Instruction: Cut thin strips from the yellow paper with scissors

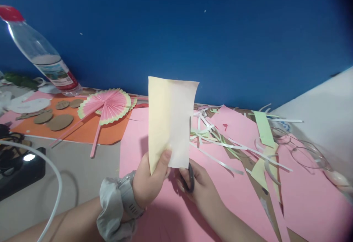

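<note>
A pale yellow sheet of paper [171, 120] stands upright in front of me, gently curved. My left hand [151, 177] grips its lower left corner, thumb on the near face. Close by on the right, my right hand [197, 183] has its fingers through the dark handle of a pair of scissors [191, 179]. Most of the scissors is hidden behind the paper; a dark sliver of them shows along its right edge. Whether the blades are apart cannot be seen. Beneath both hands lies pink paper [217, 194].
Paper strips [220, 139], green and yellow scraps [264, 128] and glasses [309, 153] lie on the right. Leftward are a pleated pink fan [110, 106], cardboard discs [60, 121] on orange paper [110, 139], a bottle [52, 61], a black device [24, 172] and a white cable [58, 187]. A blue wall [176, 25] stands behind.
</note>
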`<state>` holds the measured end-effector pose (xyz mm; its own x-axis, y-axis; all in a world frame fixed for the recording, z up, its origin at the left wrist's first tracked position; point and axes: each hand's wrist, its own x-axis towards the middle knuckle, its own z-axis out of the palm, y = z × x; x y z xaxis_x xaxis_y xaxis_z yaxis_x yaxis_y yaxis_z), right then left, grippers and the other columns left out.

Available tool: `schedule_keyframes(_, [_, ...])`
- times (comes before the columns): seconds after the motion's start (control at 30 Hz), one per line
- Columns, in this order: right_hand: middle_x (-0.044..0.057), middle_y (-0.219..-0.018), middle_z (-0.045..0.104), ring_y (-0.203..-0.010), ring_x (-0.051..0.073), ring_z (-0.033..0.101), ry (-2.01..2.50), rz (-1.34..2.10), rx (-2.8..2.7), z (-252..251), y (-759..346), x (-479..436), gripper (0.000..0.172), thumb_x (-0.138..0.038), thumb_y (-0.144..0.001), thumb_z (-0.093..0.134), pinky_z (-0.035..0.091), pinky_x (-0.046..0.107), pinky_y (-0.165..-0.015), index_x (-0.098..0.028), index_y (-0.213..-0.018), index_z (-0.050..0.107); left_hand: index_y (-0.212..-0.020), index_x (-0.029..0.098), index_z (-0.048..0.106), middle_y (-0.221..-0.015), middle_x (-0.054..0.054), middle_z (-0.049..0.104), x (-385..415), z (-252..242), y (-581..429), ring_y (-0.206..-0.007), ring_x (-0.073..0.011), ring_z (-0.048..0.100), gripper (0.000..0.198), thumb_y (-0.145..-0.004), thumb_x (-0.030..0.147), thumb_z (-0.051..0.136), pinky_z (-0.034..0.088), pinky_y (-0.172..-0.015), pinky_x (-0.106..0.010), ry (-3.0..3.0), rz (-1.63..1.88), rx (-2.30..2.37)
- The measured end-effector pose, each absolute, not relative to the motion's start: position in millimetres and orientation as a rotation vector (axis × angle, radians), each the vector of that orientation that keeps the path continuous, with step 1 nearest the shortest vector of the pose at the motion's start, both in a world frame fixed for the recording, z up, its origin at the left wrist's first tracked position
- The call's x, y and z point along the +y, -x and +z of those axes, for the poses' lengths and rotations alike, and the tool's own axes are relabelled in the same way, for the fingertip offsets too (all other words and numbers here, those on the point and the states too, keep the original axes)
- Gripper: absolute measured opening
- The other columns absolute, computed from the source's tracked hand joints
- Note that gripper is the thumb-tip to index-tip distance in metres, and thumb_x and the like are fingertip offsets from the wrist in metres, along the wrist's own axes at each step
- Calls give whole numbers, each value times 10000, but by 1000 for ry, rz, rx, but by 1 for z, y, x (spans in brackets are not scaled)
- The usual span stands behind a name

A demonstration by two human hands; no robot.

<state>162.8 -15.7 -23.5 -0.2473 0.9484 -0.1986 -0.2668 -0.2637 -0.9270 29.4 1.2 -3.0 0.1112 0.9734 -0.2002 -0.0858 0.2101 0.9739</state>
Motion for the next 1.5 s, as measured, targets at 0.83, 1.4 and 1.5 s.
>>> schedule_keyframes(0.83, [-75,-508,398,-451,76,344,1112,1689,-999,-19,-164,-16,391,-508,-860,610,274,238,-462,-183,-676,494,-881,181,696,-378,111,364,-4,2,-40,-360,-65,323,445,-663,567,741,319,-359,-174,-576,1252,1243])
schedule_keyframes(1.4, [-73,-500,406,-442,86,362,1131,1664,-1095,-15,-167,-12,413,-546,-845,597,292,248,-470,-187,-672,491,-497,204,442,-389,72,352,-3,0,-34,-370,-66,330,507,-790,585,604,271,-360,-204,-847,1194,1303])
schedule_keyframes(1.5, [-64,-514,425,-466,92,386,1123,1665,-1112,-16,-167,-12,408,-534,-865,581,307,257,-502,-191,-675,468,-509,205,445,-391,79,355,-4,4,-36,-365,-63,321,504,-761,604,623,260,-350,-199,-799,1201,1328])
